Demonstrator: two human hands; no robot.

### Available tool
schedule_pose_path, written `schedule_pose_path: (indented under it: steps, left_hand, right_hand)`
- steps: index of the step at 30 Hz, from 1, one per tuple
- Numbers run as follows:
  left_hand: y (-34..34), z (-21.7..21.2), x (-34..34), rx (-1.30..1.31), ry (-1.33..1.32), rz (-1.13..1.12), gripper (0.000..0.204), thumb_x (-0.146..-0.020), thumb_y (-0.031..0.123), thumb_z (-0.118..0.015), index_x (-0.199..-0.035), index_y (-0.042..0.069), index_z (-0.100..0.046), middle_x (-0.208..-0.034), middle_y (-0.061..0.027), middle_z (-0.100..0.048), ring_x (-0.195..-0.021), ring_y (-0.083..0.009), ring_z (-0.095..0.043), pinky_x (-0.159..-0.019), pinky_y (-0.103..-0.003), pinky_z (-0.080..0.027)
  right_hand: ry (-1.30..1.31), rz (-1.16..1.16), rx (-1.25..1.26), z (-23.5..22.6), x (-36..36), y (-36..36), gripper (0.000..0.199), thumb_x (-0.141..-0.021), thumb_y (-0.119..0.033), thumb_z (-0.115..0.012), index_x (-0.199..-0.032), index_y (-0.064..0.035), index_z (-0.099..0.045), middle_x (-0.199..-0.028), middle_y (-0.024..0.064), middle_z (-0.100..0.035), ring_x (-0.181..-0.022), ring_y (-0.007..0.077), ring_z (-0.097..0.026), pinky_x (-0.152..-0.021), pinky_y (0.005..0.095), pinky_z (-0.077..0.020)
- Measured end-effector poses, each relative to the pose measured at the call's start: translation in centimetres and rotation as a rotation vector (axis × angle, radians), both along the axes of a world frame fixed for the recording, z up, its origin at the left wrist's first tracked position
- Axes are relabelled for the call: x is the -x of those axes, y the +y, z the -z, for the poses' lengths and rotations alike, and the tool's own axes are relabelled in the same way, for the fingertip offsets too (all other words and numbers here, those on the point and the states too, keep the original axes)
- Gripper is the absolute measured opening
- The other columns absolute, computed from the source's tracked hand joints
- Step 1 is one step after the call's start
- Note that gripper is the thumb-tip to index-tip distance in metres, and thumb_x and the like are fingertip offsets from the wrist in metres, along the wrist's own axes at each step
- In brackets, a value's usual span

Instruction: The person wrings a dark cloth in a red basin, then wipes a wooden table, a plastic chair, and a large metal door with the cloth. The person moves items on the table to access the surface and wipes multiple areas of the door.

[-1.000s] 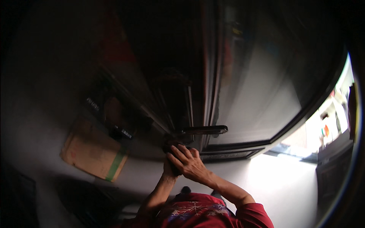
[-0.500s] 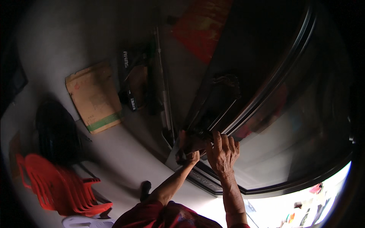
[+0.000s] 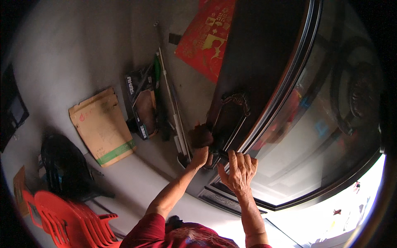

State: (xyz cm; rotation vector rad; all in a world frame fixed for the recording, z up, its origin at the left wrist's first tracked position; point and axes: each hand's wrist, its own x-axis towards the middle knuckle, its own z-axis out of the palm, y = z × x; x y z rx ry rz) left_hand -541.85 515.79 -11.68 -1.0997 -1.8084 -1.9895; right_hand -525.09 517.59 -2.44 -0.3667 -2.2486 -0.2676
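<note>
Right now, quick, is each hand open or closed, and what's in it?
Left hand: at a dark cloth-like thing; fingers mostly hidden, so open or closed can't be told.
Right hand: closed, holding the dark door handle.

The dark door (image 3: 297,165) looks glossy, the cloth (image 3: 201,135) matt, the red chair (image 3: 68,213) smooth plastic, the carton (image 3: 101,127) matt cardboard.

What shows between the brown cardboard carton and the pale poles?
In the head view, a black box with a brown panel shows between the carton and poles, plus a green item and an unidentifiable dark shape.
</note>
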Motion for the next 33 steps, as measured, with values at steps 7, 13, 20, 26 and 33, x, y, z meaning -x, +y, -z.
schedule_pose_path:
  steps: [7, 13, 20, 26, 33]
  left_hand:
    - [1.8, -4.5, 5.2, 0.222, 0.609, -0.139, 0.049, -0.091, 0.032, -0.045, -0.132, 0.005, -0.04, -0.132, -0.0235, -0.041, -0.12, -0.0402, -0.04, -0.102, -0.05, -0.029]
    - [1.7, 3.9, 3.0, 0.066, 0.495, -0.03, 0.048, -0.089, 0.024, -0.054, -0.132, 0.006, -0.04, -0.1, -0.0098, -0.052, -0.09, -0.0245, -0.052, -0.082, -0.036, -0.042]
    - [-0.8, 12.1, -2.5, -0.369, -0.84, 0.616, 0.039, -0.092, 0.013, -0.052, -0.127, 0.018, -0.035, -0.064, 0.0011, -0.036, -0.05, -0.0108, -0.04, -0.043, -0.024, -0.037]
    - [-1.0, 19.7, -2.8, -0.147, -0.502, 0.379, 0.058, -0.091, 0.012, -0.052, -0.141, 0.023, -0.024, -0.072, -0.0006, -0.044, -0.054, -0.0121, -0.043, -0.046, -0.026, -0.041]
    - [-2.1, 20.5, -5.8, 0.179, -0.821, 0.513, 0.03, -0.089, 0.028, -0.043, -0.074, 0.006, -0.058, -0.063, -0.0001, -0.048, -0.059, -0.0123, -0.044, -0.057, -0.026, -0.038]
  right_hand:
    - [0.068, 0.03, 0.005, 0.1, 0.2, 0.0, 0.046, -0.064, -0.031, -0.069, -0.102, -0.0082, -0.058, -0.07, 0.003, -0.049, -0.064, 0.0195, -0.044, -0.066, 0.0373, -0.0298]
    - [0.034, 0.057, 0.021, 0.3, 0.9, -0.3, 0.042, -0.065, -0.03, -0.068, -0.1, -0.009, -0.058, -0.07, 0.002, -0.05, -0.063, 0.018, -0.044, -0.067, 0.0361, -0.0304]
    - [-0.004, 0.122, -0.006, 0.7, 0.5, -0.2, 0.044, -0.066, -0.031, -0.07, -0.103, -0.0106, -0.059, -0.069, 0.0004, -0.05, -0.065, 0.0157, -0.043, -0.068, 0.0342, -0.0294]
    - [0.051, 0.095, 0.011, 0.9, 1.0, -0.3, 0.044, -0.066, -0.028, -0.07, -0.103, -0.0089, -0.057, -0.07, 0.0023, -0.049, -0.064, 0.0174, -0.042, -0.067, 0.035, -0.0291]
    - [0.045, 0.093, 0.041, 0.8, 1.0, -0.2, 0.035, -0.07, -0.017, -0.067, -0.103, -0.0095, -0.056, -0.079, 0.0032, -0.058, -0.07, 0.0206, -0.052, -0.067, 0.0362, -0.0327]
